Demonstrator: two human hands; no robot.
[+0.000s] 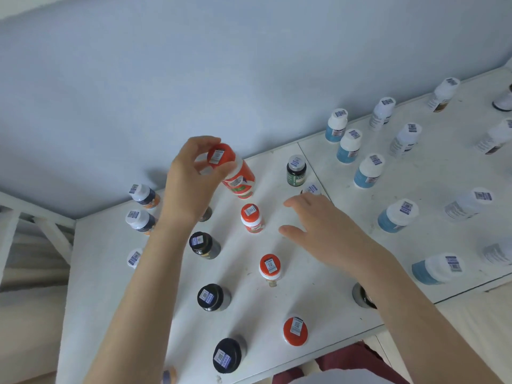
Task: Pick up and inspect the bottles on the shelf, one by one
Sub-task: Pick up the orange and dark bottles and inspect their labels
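Bottle with orange cap and orange label (pixel 240 180) is leaning at the back of the shelf (pixel 304 295), close to the blue wall (pixel 249 79), with its top tipping toward the camera. Left grip (pixel 188 187) is pinching it round the cap, fingers (pixel 205 140) arching over the top. Judged reason: holding by the cap is leaving the printed label and the cap's barcode sticker open to view. Base touching the shelf or clearing it: cannot tell.

Right grip (pixel 324 228) is hovering above the shelf with fingers spread, holding nothing. It is partly hiding a white-capped bottle (pixel 311 188) just behind it. Probably it is waiting to steady the tilted bottle's body for turning, or lining up on the next item.

Three more orange-capped bottles (pixel 250 217) are standing upright in a row running toward the camera, with black-capped jars (pixel 203 245) to their left and a dark green bottle (pixel 296 170) at rear right. Gaps between rows are giving room for one-at-a-time access.

Step in hand, as judged: inspecting the rear orange bottle, with the others waiting.
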